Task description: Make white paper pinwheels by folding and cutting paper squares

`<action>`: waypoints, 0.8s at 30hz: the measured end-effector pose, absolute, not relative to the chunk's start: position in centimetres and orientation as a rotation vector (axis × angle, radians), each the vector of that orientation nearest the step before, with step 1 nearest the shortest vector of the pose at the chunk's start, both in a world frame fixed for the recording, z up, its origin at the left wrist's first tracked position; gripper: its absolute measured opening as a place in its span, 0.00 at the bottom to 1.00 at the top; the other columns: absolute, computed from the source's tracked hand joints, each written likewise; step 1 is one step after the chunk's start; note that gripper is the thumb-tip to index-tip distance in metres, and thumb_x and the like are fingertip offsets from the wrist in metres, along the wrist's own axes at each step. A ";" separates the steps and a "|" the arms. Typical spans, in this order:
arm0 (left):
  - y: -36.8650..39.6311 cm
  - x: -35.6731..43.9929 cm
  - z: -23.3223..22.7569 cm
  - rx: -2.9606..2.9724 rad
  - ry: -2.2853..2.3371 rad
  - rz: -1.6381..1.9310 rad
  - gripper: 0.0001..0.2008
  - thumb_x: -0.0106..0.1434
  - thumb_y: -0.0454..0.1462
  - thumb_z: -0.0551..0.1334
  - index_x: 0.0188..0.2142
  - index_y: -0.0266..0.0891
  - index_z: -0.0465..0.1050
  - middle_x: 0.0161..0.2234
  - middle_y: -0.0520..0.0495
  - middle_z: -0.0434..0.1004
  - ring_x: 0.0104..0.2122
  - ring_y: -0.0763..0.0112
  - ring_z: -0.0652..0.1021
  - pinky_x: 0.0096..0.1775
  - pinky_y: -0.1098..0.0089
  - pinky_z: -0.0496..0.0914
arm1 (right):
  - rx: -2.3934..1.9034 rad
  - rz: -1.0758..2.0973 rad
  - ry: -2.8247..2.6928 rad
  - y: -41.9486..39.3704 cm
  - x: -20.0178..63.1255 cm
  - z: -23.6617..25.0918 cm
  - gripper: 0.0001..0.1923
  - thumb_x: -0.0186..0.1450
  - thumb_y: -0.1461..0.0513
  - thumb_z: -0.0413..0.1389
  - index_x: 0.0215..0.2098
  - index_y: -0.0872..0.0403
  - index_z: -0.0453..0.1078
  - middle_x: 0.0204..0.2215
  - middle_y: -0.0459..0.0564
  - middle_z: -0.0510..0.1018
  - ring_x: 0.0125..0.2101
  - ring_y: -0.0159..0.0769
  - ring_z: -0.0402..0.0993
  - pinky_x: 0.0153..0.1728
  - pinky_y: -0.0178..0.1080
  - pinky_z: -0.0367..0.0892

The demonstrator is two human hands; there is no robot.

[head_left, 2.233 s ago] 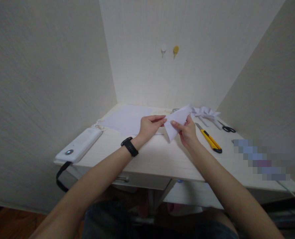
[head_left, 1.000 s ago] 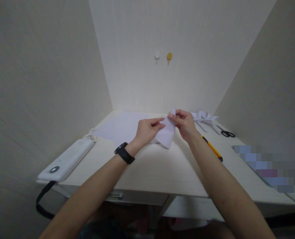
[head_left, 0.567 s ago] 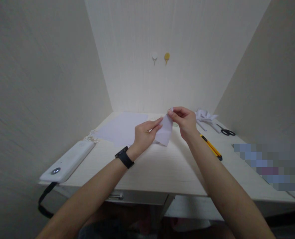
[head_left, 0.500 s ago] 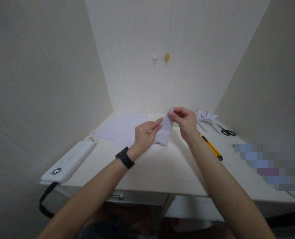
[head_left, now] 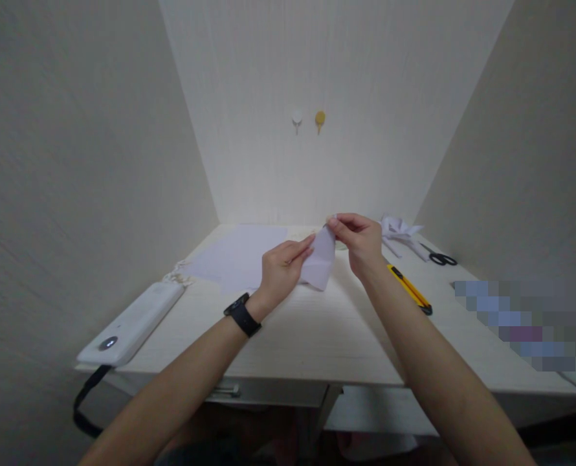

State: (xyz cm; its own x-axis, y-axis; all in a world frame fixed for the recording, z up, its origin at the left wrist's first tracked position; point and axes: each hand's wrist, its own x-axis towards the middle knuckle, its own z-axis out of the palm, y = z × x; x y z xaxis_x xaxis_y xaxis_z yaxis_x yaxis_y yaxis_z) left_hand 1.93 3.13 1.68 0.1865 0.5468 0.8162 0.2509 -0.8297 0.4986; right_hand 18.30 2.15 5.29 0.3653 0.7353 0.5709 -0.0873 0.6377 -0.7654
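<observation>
Folded white paper [head_left: 321, 262], thin and creased, is pinched by left hand [head_left: 281, 272] and right hand [head_left: 360, 243] above the pale wood-grain counter [head_left: 317, 330].

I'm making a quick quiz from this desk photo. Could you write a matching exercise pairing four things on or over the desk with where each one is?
Things:
1. folded paper
2. utility knife
3. scissors
4. power bank

Places:
A. left front edge of the desk
B. far right, near the wall
C. pinched between both hands
D. flat, just right of the right wrist

Pairs: 1-C, 2-D, 3-B, 4-A
</observation>
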 end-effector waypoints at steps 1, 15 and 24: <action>3.1 1.9 1.7 2.213 0.765 1.688 0.13 0.64 0.39 0.63 0.48 0.49 0.79 0.39 0.48 0.83 0.35 0.70 0.79 0.40 0.70 0.71 | -0.710 0.596 -1.070 2.1 18.3 5.3 0.15 0.46 0.52 0.71 0.26 0.52 0.78 0.23 0.46 0.79 0.23 0.33 0.72 0.25 0.38 0.68; 3.5 2.0 1.2 2.292 0.622 1.804 0.12 0.66 0.36 0.62 0.49 0.46 0.79 0.38 0.47 0.83 0.35 0.72 0.80 0.39 0.71 0.72 | -0.725 0.614 -1.053 1.9 18.3 5.6 0.17 0.43 0.52 0.71 0.25 0.53 0.78 0.23 0.48 0.81 0.24 0.34 0.74 0.27 0.38 0.71; 3.3 2.1 1.2 2.277 0.608 1.801 0.13 0.66 0.36 0.61 0.49 0.47 0.78 0.39 0.47 0.82 0.35 0.72 0.79 0.38 0.72 0.72 | -0.706 0.616 -1.068 1.6 18.4 5.7 0.10 0.48 0.56 0.69 0.25 0.53 0.79 0.23 0.48 0.81 0.24 0.34 0.74 0.27 0.37 0.70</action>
State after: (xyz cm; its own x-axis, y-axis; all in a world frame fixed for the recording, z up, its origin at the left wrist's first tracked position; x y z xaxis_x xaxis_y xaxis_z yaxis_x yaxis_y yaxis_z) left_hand 2.10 3.31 1.24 0.1848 0.4180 0.8895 0.2063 -0.9014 0.3807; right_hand 18.36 1.59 5.65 0.3598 0.7464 0.5599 -0.1114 0.6302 -0.7684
